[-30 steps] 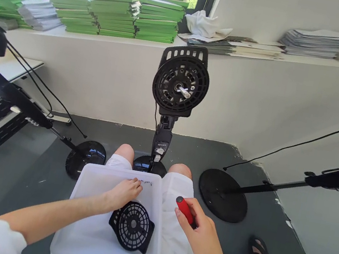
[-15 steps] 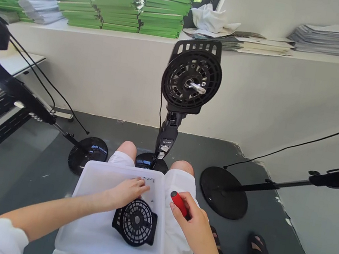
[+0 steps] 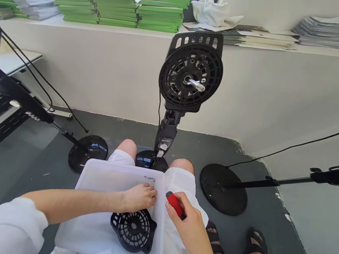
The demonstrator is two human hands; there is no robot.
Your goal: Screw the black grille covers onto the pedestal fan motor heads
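My left hand (image 3: 140,197) is down in the white plastic tray (image 3: 85,234) on my lap. Its fingers are curled together near the tray's right wall, and their tips are hidden, so what they hold cannot be made out. Just below that hand lies a round black fan motor cover (image 3: 135,229) with a slotted grille. Over my right thigh, my right hand (image 3: 188,224) is closed around a red screwdriver (image 3: 174,203) with a dark end cap; its shaft does not show. Straight ahead stands a fan motor housing (image 3: 191,78) with a bare metal shaft.
Fan stands with round black bases (image 3: 223,189) are on both sides. Stacks of green folders (image 3: 161,7) line the windowsill. A person's sandalled foot (image 3: 255,251) is at the right. A white table (image 3: 10,61) stands at the left.
My left hand has moved right inside the tray and its fingers have curled in. The motor cover has shifted slightly. My right hand, with the screwdriver, has moved slightly left.
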